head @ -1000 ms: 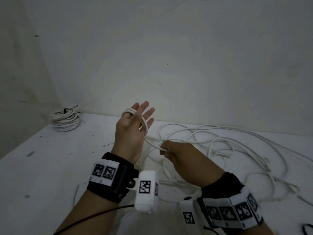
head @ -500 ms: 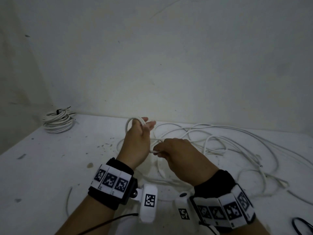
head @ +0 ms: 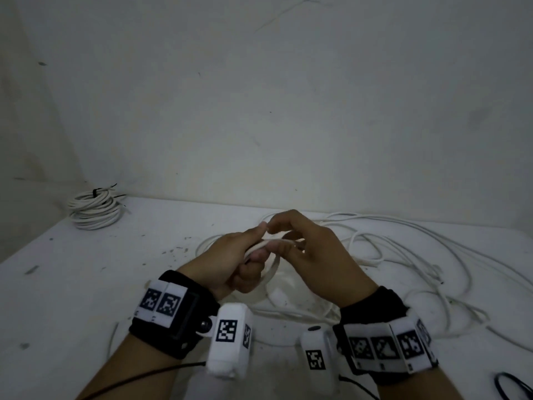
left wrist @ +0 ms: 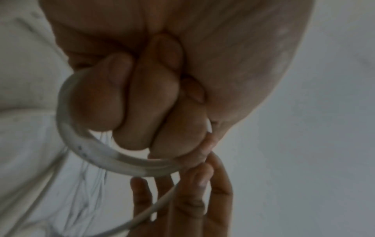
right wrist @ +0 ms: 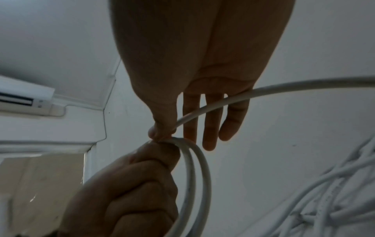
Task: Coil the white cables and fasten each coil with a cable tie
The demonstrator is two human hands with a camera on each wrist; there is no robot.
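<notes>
My left hand (head: 245,255) is curled in a fist just above the table, gripping a small coil of white cable (head: 272,269). The left wrist view shows the curled left fingers (left wrist: 142,104) with a cable loop (left wrist: 97,152) passing round them. My right hand (head: 288,235) meets the left from the right. In the right wrist view, its thumb (right wrist: 162,133) pinches the cable (right wrist: 284,86) against the two loops (right wrist: 201,168), and its other fingers are straight. The rest of the cable lies in a loose tangle (head: 403,255) on the table behind and to the right.
A finished white coil (head: 93,209) bound with a black tie sits in the back left corner of the white table (head: 72,284). A black loop (head: 513,385) lies at the lower right edge. A wall runs close behind the table.
My left hand dropped from raised, spread fingers to a closed fist round the loops. My right hand carried the cable up and over to meet the left fingertips.
</notes>
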